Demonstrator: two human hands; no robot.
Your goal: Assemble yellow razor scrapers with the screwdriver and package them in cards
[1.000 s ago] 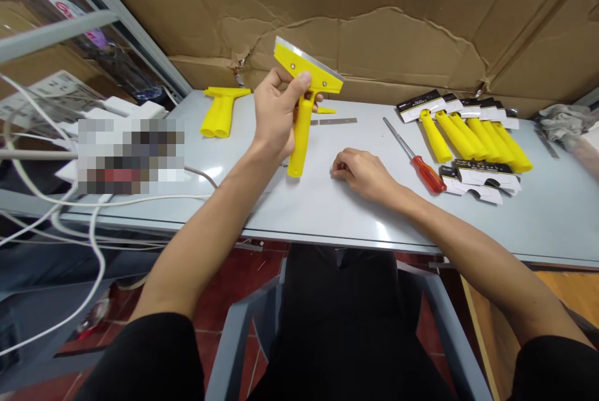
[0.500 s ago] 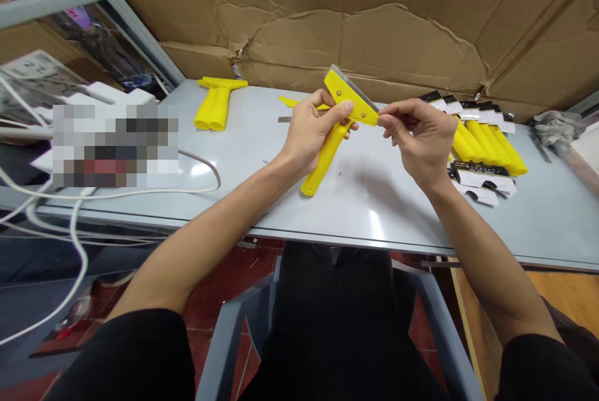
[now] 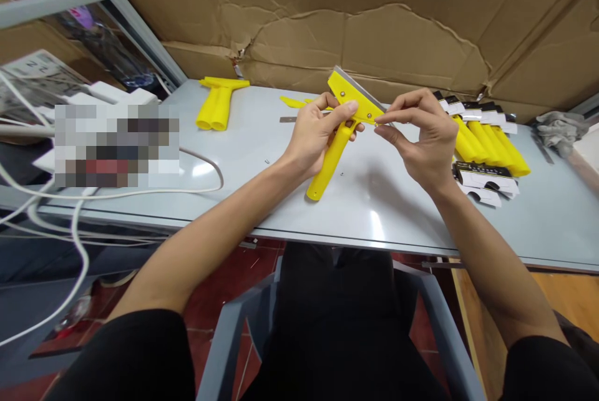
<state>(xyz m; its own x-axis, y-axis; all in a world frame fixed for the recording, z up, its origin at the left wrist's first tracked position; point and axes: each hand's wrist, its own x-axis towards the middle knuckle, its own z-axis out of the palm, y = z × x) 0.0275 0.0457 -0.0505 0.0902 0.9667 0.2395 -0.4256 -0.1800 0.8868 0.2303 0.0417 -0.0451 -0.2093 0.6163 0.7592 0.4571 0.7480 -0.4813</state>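
Note:
My left hand (image 3: 322,133) is closed round the neck of a yellow scraper (image 3: 326,167), its thumb pressed on the flat head. Two screws show in that head, and a metal blade (image 3: 360,86) runs along its upper edge. My right hand (image 3: 418,139) pinches the lower right end of the blade and head between thumb and fingertips; the exact contact is hidden by the fingers. Behind my left hand lie a yellow plastic piece (image 3: 292,102) and a thin metal strip (image 3: 287,119). A tiny metal part (image 3: 342,174) rests on the table below the scraper.
Two yellow scraper handles (image 3: 218,105) stand at the back left of the table (image 3: 262,201). On the right lie several yellow scrapers (image 3: 491,145) with black-and-white cards (image 3: 486,176). White cables (image 3: 219,170) cross the left side. A grey cloth (image 3: 559,130) is at the far right.
The scraper has shifted slightly right and down in my left hand. My right fingers have changed their pinch at the blade end, with the fingers more extended.

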